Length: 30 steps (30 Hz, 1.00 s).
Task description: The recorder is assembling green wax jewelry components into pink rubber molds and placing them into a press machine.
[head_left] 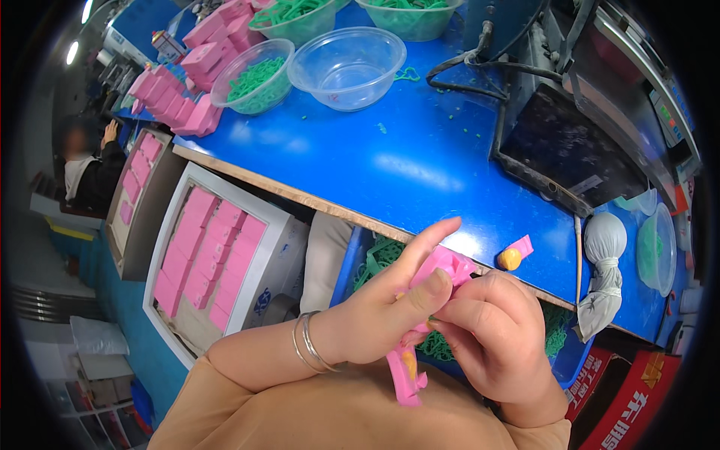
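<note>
Over the table's front edge, my left hand (386,304) is closed around a pink molded piece with yellow parts (444,264). Its thumb presses on the piece while the index finger sticks out straight. My right hand (496,330) pinches the same piece from the other side, fingertips bent in against it. A pink and yellow tail of it (407,376) hangs below my hands, close to my body. My fingers cover its middle, so its exact kind cannot be made out. On the blue table nearby lies a small pink and yellow piece (511,257).
Below the table edge, a blue bin (346,264) holds green stringy scraps. Clear bowls (349,69), some with green scraps, and stacked pink blocks (176,101) stand at the back. Right are a dark machine (574,146) and tied bag (604,240); left, a box of pink blocks (277,247).
</note>
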Each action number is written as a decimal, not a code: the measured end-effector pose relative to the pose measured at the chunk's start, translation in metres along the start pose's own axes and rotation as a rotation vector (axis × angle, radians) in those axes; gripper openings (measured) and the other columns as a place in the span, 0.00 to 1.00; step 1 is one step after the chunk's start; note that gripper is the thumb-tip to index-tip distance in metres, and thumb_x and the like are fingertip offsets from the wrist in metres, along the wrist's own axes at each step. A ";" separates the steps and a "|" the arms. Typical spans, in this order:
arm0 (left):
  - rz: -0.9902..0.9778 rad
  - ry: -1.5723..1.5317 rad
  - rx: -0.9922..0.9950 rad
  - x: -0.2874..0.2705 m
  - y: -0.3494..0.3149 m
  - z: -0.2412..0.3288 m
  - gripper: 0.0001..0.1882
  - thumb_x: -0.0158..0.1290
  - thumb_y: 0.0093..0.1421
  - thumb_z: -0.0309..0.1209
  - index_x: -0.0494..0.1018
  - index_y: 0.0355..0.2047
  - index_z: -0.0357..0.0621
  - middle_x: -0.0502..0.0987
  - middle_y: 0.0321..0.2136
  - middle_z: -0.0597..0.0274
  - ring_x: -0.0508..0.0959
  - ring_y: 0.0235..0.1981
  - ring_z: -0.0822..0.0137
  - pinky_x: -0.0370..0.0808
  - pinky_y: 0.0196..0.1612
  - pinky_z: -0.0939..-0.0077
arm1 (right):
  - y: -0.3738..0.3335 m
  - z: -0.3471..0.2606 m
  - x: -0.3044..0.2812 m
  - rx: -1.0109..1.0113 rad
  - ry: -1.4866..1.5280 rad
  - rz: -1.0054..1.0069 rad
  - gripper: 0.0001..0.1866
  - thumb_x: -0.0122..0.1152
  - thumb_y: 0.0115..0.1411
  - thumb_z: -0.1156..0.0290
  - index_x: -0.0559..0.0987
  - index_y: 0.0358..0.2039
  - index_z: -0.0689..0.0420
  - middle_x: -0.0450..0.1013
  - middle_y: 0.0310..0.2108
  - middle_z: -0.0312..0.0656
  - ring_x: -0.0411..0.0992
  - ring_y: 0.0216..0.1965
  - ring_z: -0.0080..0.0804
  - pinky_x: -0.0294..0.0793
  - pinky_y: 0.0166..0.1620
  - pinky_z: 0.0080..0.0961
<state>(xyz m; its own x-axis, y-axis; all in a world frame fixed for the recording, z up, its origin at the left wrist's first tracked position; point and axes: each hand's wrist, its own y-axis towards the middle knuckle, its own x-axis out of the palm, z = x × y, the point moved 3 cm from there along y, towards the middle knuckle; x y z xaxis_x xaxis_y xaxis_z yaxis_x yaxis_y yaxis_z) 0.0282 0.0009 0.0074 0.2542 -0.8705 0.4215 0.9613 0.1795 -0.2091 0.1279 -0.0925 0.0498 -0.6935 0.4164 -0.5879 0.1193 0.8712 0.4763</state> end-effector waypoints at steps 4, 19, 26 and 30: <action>0.024 0.058 -0.007 0.001 -0.001 0.005 0.45 0.38 0.57 0.58 0.37 0.61 0.37 0.65 0.40 0.65 0.65 0.42 0.75 0.62 0.46 0.80 | -0.006 0.003 0.003 0.064 0.052 0.003 0.13 0.61 0.37 0.80 0.76 0.28 0.58 0.66 0.22 0.39 0.66 0.22 0.34 0.65 0.24 0.25; 0.083 -0.026 -0.039 0.000 -0.001 0.006 0.47 0.37 0.54 0.62 0.38 0.60 0.38 0.65 0.37 0.66 0.66 0.38 0.76 0.64 0.42 0.82 | -0.020 0.010 0.015 0.255 0.362 0.235 0.10 0.60 0.45 0.82 0.74 0.32 0.62 0.70 0.27 0.42 0.67 0.25 0.30 0.67 0.27 0.21; 0.127 0.116 0.049 0.001 -0.001 0.005 0.51 0.40 0.50 0.65 0.38 0.60 0.39 0.68 0.33 0.63 0.67 0.30 0.76 0.66 0.33 0.82 | -0.017 0.012 0.006 0.085 0.251 0.152 0.13 0.61 0.42 0.83 0.74 0.31 0.62 0.73 0.29 0.43 0.70 0.25 0.32 0.68 0.26 0.22; 0.157 0.149 0.120 0.007 0.000 0.011 0.53 0.40 0.47 0.66 0.38 0.60 0.39 0.68 0.32 0.60 0.67 0.29 0.75 0.66 0.30 0.82 | -0.017 0.002 -0.001 -0.032 0.175 0.167 0.14 0.62 0.40 0.83 0.75 0.31 0.61 0.73 0.29 0.43 0.71 0.24 0.33 0.69 0.25 0.24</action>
<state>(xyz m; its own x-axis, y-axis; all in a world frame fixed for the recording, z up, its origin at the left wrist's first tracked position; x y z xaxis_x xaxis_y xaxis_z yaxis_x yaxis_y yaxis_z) 0.0315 0.0001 0.0202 0.3918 -0.8839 0.2553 0.9191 0.3635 -0.1521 0.1277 -0.1071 0.0413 -0.7791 0.4998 -0.3784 0.2220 0.7845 0.5791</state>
